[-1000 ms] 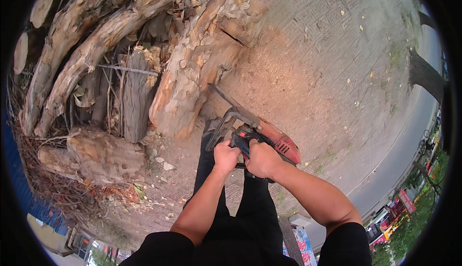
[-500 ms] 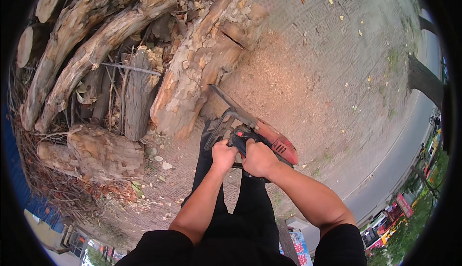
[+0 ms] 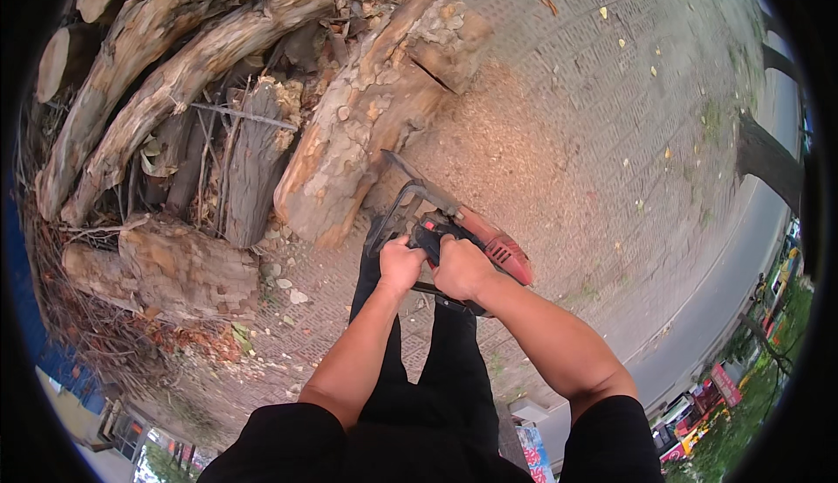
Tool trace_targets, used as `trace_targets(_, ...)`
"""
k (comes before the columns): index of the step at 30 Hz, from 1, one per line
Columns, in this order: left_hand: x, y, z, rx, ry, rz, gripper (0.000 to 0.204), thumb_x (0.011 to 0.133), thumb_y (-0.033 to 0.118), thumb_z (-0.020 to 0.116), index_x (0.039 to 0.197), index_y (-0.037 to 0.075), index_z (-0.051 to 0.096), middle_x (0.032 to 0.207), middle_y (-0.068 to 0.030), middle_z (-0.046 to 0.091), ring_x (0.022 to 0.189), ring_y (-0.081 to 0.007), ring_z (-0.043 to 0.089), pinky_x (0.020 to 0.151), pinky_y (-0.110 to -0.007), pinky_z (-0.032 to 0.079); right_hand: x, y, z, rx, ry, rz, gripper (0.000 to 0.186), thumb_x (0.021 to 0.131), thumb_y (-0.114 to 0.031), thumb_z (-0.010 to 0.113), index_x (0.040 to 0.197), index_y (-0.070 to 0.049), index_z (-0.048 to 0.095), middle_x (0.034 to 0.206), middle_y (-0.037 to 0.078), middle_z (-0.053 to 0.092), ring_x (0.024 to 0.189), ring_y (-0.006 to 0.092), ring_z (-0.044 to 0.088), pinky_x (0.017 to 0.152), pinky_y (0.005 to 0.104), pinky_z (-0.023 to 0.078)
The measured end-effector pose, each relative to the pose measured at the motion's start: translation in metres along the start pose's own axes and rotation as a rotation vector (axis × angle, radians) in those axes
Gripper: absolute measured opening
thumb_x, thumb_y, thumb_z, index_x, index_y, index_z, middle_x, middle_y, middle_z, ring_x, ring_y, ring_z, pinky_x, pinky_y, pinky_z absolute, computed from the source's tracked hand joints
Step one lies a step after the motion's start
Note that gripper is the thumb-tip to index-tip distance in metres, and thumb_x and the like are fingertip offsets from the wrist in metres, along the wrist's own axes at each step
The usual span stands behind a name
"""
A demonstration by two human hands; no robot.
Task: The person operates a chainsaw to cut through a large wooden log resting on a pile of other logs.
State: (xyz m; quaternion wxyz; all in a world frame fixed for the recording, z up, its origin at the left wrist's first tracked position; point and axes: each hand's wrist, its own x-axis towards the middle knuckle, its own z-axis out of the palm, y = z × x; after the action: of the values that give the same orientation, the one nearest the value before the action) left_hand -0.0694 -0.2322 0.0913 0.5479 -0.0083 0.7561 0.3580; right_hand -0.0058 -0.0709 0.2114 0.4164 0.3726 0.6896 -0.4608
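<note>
A red and black chainsaw is in front of my legs, its dark guide bar pointing up and left. My left hand is closed at the near left side of the saw's black grip, behind the front guard loop. Wrapped round the black handle beside it is my right hand; the palms and most of both grips are hidden. Just past the bar lies a thick log with patchy bark. A dark cut slot runs into its far right part. The bar tip is close to the log's right side; whether they touch I cannot tell.
Long curved logs and twigs are piled on the left. A shorter log lies nearer. Sawdust covers the paving right of the thick log. Farther right are a tree trunk and a road.
The view has shifted a little. The chainsaw and both hands appear slightly farther left and higher in the picture, with the grip on the saw unchanged.
</note>
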Motion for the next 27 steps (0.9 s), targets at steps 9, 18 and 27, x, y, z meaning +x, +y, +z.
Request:
trace_targets(9,-0.021,0.001,-0.001,0.046,-0.036,0.022,0.007,0.078,0.004,0.073,0.083,-0.001,0.072,0.072,-0.0004,0.066,0.067,-0.0090,0.055,0.059,-0.031,0.044,-0.023,-0.014,-0.004,0.000,-0.006,0.057,0.045,0.089,-0.018,0.066,0.117,0.016,0.057,0.107,0.038,0.070,0.106,0.0477,0.071,0.096,0.0495,0.057)
trace_targets(18,-0.014,0.006,-0.011,0.037,-0.031,0.030,0.005,0.077,0.004,0.073,0.079,0.000,0.070,0.067,0.0003,0.063,0.061,-0.0094,0.053,0.055,-0.032,0.042,-0.016,-0.023,-0.006,-0.014,-0.019,0.064,0.046,0.089,-0.018,0.065,0.117,0.017,0.057,0.106,0.039,0.069,0.105,0.0472,0.071,0.096,0.0491,0.057)
trace_targets(27,-0.012,0.010,-0.008,0.025,-0.002,0.015,0.008,0.076,0.006,0.074,0.081,0.000,0.071,0.067,-0.0034,0.065,0.059,-0.0112,0.055,0.055,-0.032,0.044,-0.009,-0.014,0.005,-0.015,0.044,0.058,0.044,0.088,-0.018,0.067,0.114,0.016,0.059,0.099,0.039,0.070,0.100,0.0480,0.072,0.091,0.0498,0.058)
